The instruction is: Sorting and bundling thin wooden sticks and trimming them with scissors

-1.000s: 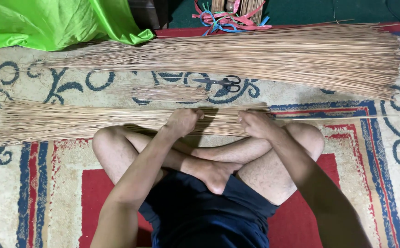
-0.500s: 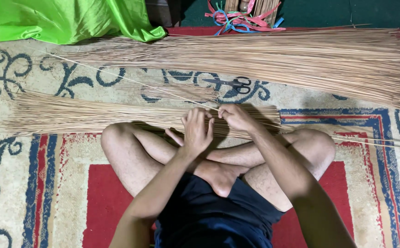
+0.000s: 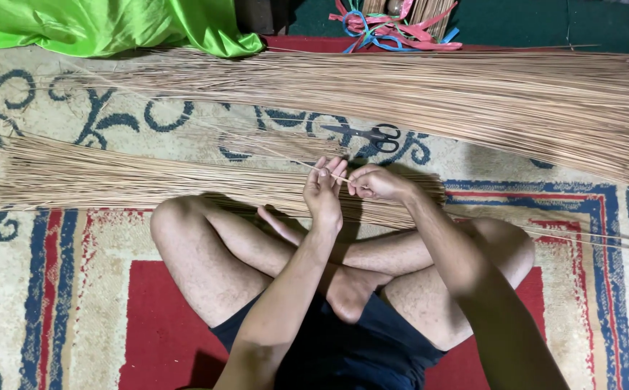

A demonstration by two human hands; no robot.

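Thin tan palm-rib stick [image 3: 337, 177] is pinched at both ends: left hand [image 3: 323, 193] fingers grasp it, right hand [image 3: 374, 183] fingers clench it, above the near tan stick bundle [image 3: 112, 177].

Thin stick [image 3: 336, 175] pinched between left hand [image 3: 323, 193] and right hand [image 3: 374, 183]: dry, matt, tan plant fibre. Near bundle of sticks [image 3: 112, 177] and far bundle of sticks [image 3: 437, 90]: same dry, straw-like stuff, rough, no shine. Carpet [image 3: 33, 289]: woven pile, matt, slightly fuzzy. Green cloth [image 3: 98, 25]: satiny, glossy, smooth folds. Scissors [image 3: 372, 136]: dark, dull handles, metal blades. Ribbon strips [image 3: 394, 29]: plastic-looking, faint sheen. Shorts [image 3: 343, 347]: dark matt fabric.
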